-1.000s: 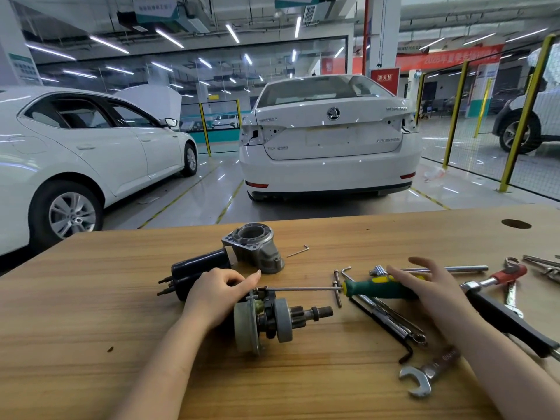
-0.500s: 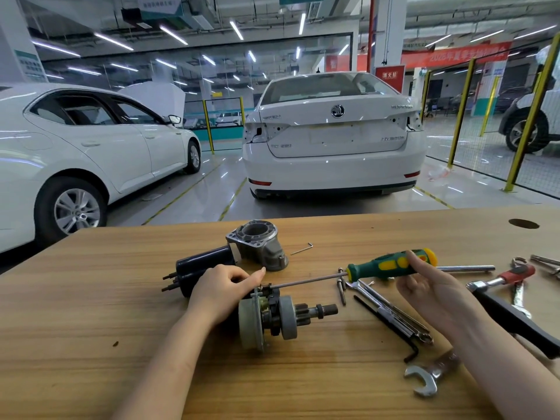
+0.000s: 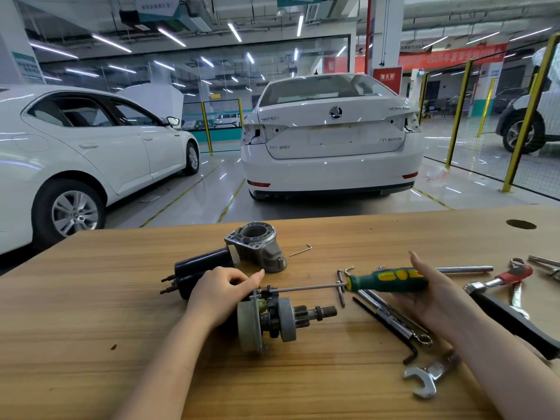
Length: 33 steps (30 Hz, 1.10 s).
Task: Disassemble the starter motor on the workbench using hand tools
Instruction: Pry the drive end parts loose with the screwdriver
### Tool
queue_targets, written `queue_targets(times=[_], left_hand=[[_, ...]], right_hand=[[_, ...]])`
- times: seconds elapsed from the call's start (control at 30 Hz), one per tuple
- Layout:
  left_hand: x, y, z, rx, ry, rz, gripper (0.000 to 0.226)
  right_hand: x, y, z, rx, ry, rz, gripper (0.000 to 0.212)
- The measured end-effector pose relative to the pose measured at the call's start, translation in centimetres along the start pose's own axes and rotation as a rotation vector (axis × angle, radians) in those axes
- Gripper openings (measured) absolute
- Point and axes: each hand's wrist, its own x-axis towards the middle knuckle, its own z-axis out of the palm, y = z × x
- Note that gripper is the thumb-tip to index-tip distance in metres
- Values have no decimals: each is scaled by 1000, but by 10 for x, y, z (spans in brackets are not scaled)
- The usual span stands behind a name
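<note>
Lifted off the bench [image 3: 91, 298], the screwdriver [image 3: 388, 280] now meets the starter motor [image 3: 272, 321]. Right hand [image 3: 430, 295] fingers wrap its handle at 3 o'clock; left hand [image 3: 221, 294] fingers press the motor

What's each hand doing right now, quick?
Left hand: closed on the motor, steadying it.
Right hand: holding the screwdriver, its tip at the motor's top.

Right hand [image 3: 430, 295] closed around screwdriver [image 3: 388, 280] handle, picked up off table [image 3: 91, 298]; shaft levelled, tip now at starter motor [image 3: 269, 316] beside left hand [image 3: 221, 294].
</note>
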Motion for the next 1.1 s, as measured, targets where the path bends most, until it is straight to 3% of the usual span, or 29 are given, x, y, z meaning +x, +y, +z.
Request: queue_targets(times=[0.07, 0.13, 0.2, 0.5, 1.1], left_hand=[[0, 0, 0, -2, 1, 0, 34], [0, -1, 0, -4, -2, 3, 34], [0, -1, 0, -4, -3, 3, 34], [0, -1, 0, 6, 5, 3, 35], [0, 1, 0, 4, 16, 10, 38]], right_hand=[[1, 1, -1, -229, 86, -54, 28], [1, 1, -5, -613, 178, -153, 37], [0, 1, -7, -739, 182, -201, 41], [4, 1, -7, -529, 169, -169, 20], [0, 2, -4, -554, 109, -195, 25]])
